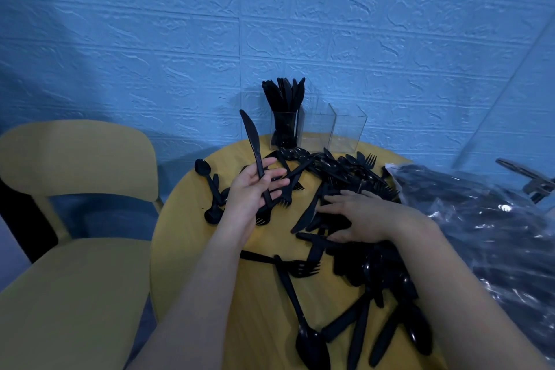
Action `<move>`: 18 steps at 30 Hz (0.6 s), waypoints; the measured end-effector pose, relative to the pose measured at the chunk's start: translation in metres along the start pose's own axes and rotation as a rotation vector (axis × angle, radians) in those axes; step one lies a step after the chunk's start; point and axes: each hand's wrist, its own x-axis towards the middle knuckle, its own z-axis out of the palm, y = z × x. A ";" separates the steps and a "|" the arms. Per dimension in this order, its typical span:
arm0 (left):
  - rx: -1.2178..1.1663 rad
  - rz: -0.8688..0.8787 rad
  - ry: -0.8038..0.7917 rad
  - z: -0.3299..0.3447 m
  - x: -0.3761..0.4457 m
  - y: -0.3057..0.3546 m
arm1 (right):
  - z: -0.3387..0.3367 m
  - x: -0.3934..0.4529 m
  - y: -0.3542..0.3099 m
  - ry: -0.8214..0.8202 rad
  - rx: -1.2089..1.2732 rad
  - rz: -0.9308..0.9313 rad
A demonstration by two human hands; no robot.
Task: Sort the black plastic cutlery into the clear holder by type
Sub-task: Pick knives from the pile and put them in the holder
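Three compartments in the clear holder (318, 129) at the bench's (192, 237) far edge: the left one was packed with upright black knives (283, 99), the other two looked bare. Left hand (252, 192) gripped one knife (255, 153) by its handle, blade up, just short and left of the holder; right hand (357, 216) lay flat, fingers straight, pressing on the loose cutlery pile (345, 177) spread in front of the holder. Yellow chair (75, 219) sat well left of the holder, plastic bag (480, 219) of more cutlery to its right.
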 end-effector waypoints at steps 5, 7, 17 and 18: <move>-0.011 -0.009 -0.004 0.001 -0.001 0.000 | 0.000 -0.016 0.011 0.041 0.027 0.055; -0.010 -0.005 -0.009 0.002 -0.001 0.000 | 0.000 -0.017 0.012 0.162 0.046 0.017; -0.010 0.012 -0.021 0.002 -0.001 0.002 | -0.025 0.045 -0.011 0.120 -0.070 -0.230; -0.015 0.009 -0.018 0.002 -0.001 0.002 | -0.026 0.049 -0.012 0.084 0.000 -0.234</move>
